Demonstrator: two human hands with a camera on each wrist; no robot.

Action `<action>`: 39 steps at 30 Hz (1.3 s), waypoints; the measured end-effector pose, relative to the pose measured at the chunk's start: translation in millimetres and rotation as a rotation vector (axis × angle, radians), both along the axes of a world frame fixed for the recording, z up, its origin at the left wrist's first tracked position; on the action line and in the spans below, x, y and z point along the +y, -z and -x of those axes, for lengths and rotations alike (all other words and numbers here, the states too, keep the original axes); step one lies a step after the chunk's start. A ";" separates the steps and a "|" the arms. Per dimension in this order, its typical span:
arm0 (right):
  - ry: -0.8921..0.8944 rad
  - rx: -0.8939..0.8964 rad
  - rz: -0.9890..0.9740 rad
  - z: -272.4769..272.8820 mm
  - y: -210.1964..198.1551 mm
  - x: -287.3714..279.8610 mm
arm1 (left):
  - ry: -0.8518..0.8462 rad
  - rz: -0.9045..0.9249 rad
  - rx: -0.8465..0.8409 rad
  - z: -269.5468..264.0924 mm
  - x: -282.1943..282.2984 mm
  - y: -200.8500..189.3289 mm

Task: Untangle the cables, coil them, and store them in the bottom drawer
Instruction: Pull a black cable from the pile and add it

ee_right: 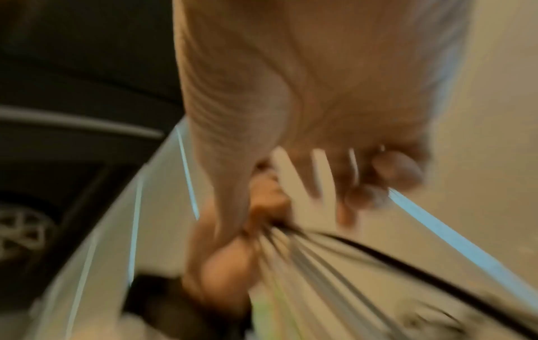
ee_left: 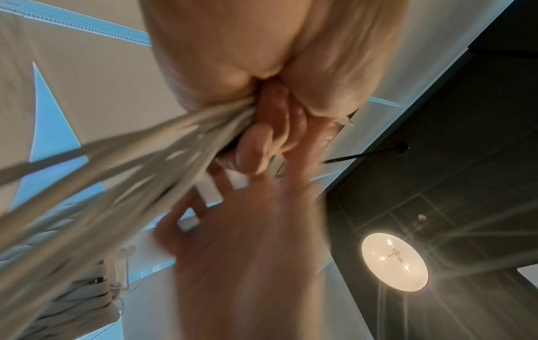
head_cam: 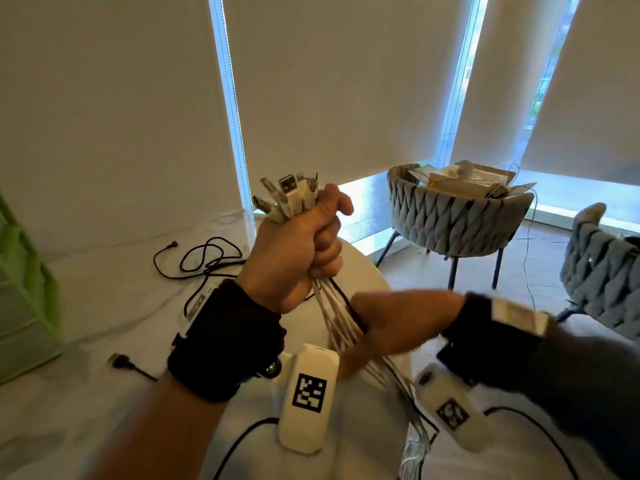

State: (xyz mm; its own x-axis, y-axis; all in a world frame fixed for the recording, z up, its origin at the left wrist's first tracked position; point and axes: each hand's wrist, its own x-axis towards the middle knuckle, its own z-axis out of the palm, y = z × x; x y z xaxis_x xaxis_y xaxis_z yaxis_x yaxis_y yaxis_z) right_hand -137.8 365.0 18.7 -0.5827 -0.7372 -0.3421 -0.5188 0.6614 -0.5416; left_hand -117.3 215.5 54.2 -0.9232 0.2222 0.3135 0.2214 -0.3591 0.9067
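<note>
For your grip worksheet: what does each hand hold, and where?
Left hand grips the white cable bundle just below its plugs; right hand, blurred, touches the strands lower down.

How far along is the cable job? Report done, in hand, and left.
Done: white cables gathered, plug ends aligned above the left hand's grip. In hand: the blurred right hand runs along the strands below. Left: nothing coiled; black cables still loose on the white surface; the green drawer unit holds no visible cable.

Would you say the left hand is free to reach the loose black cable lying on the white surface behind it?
Probably not yet. The left hand is clenched around the white cable bundle, plugs sticking out above. The black cable lies unobstructed, but the hand would have to release or pass the bundle first.
</note>
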 end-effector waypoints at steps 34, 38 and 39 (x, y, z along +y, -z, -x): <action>0.260 0.408 0.613 41.6 -49.0 9.2 | -0.275 -0.034 -0.124 24.3 18.5 28.8; 0.053 0.474 0.498 17.4 -67.3 -29.9 | -0.390 0.196 -0.111 22.4 26.3 33.9; 0.030 0.484 0.488 17.2 -69.4 -34.3 | -0.391 0.218 -0.125 22.5 23.6 34.4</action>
State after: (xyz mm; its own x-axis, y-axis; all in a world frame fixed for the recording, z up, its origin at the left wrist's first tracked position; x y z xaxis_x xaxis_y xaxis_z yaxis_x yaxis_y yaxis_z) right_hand -155.0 330.7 88.1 -0.6088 -0.7219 0.3292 -0.7627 0.4183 -0.4933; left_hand -139.8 239.1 19.8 -0.9785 -0.1018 0.1795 0.1869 -0.0689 0.9800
